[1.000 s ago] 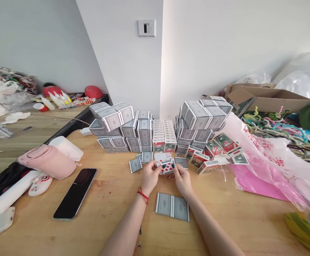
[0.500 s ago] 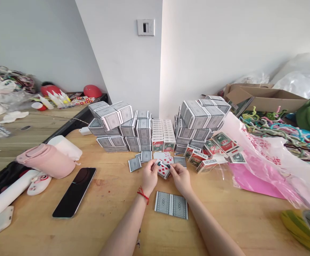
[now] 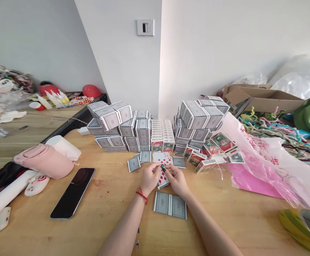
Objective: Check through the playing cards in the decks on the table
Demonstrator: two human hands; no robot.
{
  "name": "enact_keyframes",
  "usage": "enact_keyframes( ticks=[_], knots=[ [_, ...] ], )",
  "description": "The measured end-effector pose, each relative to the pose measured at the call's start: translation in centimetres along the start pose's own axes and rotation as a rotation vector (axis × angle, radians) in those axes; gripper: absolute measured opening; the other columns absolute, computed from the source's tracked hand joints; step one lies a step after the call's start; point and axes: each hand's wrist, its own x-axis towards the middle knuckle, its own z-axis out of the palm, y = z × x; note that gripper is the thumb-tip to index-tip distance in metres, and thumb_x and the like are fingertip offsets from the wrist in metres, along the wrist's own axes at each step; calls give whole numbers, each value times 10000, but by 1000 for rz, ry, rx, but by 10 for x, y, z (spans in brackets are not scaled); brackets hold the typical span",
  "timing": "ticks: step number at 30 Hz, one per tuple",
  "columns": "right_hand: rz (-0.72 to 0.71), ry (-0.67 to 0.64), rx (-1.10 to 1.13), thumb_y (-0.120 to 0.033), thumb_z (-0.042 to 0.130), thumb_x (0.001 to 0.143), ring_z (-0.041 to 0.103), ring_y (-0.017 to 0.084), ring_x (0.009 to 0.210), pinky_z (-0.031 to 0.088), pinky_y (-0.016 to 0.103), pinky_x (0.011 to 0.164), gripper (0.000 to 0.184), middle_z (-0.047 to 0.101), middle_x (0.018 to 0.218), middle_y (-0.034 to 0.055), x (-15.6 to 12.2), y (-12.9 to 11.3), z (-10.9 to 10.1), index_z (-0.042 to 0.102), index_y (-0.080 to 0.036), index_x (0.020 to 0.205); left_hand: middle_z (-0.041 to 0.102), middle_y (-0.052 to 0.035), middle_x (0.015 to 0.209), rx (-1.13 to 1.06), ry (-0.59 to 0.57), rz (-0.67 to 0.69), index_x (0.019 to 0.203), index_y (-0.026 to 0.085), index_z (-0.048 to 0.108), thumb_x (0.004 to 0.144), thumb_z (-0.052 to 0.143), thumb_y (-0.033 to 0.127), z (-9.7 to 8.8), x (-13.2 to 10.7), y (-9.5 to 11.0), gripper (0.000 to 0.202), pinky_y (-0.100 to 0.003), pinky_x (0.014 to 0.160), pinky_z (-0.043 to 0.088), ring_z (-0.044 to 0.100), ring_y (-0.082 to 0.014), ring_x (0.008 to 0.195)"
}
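My left hand (image 3: 150, 176) and my right hand (image 3: 176, 179) meet fingertip to fingertip over the table, both closed in a pinch. Between them they hold a playing card (image 3: 162, 179) with red diamonds facing me; its lower edge shows a grey-patterned strip. Just beyond my fingers lie face-up cards (image 3: 159, 157). Several grey-backed cards (image 3: 145, 156) rest to the left of these, and another grey-backed card (image 3: 178, 162) to the right. Close to my wrists, a flat pair of joined card backs (image 3: 170, 205) lies on the wood.
Blocks built from cards (image 3: 144, 129) stand at the back left, more stacked blocks (image 3: 197, 117) at the back right, with card boxes (image 3: 162, 135) between. Loose card boxes (image 3: 209, 153) lean nearby. A phone (image 3: 73, 193) and pink bottle (image 3: 44, 161) lie left; tape (image 3: 290, 227) lies right.
My hands have drawn closer together, the right moving left and both slightly toward me. My fingertips now meet above the diamond card, covering its upper part.
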Motion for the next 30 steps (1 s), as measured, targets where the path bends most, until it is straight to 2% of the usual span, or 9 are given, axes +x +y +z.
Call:
enact_keyframes(
  ticks=[3, 6, 11, 15, 18, 20, 25, 30],
  knots=[
    [1, 16, -15, -485, 524, 750, 387, 81, 426, 283, 201, 399, 345, 528, 588, -27, -1, 0, 1, 526, -170, 889, 665, -66, 853, -36, 65, -44, 885, 155, 645, 781, 500, 341, 1, 0, -1, 258, -247, 675, 455, 596, -153, 761],
    [-19, 103, -13, -476, 496, 773, 357, 78, 406, 283, 196, 391, 321, 447, 513, -61, -1, 1, 1, 488, -180, 898, 642, -49, 764, -110, 123, -106, 906, 141, 618, 788, 486, 376, 2, 0, -1, 294, -222, 603, 434, 568, -137, 681],
    [-26, 214, 38, -470, 456, 796, 428, 95, 404, 359, 209, 385, 281, 472, 532, -65, 1, 0, 0, 402, -217, 908, 626, -42, 761, -146, 59, -114, 898, 144, 601, 796, 471, 376, 4, 0, 2, 286, -214, 561, 411, 543, -130, 640],
    [2, 188, 33, -464, 415, 818, 439, 100, 328, 336, 198, 318, 260, 479, 476, -83, 0, -1, 1, 360, -232, 920, 614, -41, 749, -20, 99, -65, 901, 156, 581, 819, 430, 361, 7, -3, 4, 268, -224, 568, 399, 530, -130, 630],
    [16, 150, 37, -459, 401, 826, 430, 94, 298, 306, 180, 287, 247, 491, 452, -89, -1, -2, 5, 346, -238, 920, 596, -33, 738, -6, 125, -60, 969, 164, 533, 829, 417, 350, 10, -5, 5, 260, -227, 561, 396, 527, -129, 623],
    [32, 134, 62, -462, 401, 824, 425, 91, 290, 309, 175, 278, 245, 498, 447, -92, -2, -3, 7, 337, -242, 912, 577, -24, 706, -1, 153, -67, 929, 167, 521, 830, 414, 348, 11, -6, 4, 232, -226, 554, 390, 519, -128, 610],
    [79, 90, 181, -450, 435, 805, 398, 80, 262, 288, 159, 247, 251, 471, 437, -114, -4, -6, 15, 328, -247, 907, 538, 4, 638, -89, 203, -93, 753, 177, 452, 821, 422, 343, 12, -7, 0, 182, -209, 518, 370, 496, -111, 557],
    [120, 92, 289, -420, 475, 779, 412, 71, 268, 271, 146, 236, 254, 477, 483, -113, -4, -7, 16, 338, -251, 910, 551, 7, 649, -175, 179, -100, 772, 173, 471, 803, 444, 335, 11, -9, -2, 167, -202, 504, 377, 496, -102, 538]
  ],
)
